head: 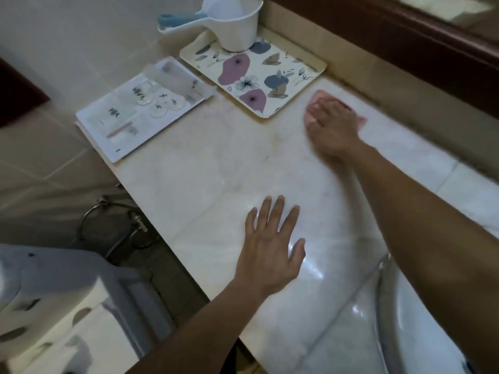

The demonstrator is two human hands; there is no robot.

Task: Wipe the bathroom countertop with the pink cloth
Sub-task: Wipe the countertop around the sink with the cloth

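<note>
Mid-wipe: the right hand (330, 125), fingers flat, presses the cloth (318, 98) on the far worktop (216, 163). The left hand (272, 247) rests spread, near. The glossy near part looks done; the far left seems to remain.

Right hand (330, 125) is pressed flat on the cloth (316, 99) near the back edge of the counter (216, 163), close to the tray (321, 66). It's a bit blurry there. Pink bits of cloth poke out past the fingertips and on the wall side of the hand. Left hand (272, 244) lies flat on the counter, fingers spread, nearer the front edge and well apart from the right one. The counter is shiny around it. The flowery tray sits toward the back left corner with a white scoop (237, 25) standing on its far end. A clear pack (143, 106) of small toiletries lies along the left edge, just beside the tray.
</note>
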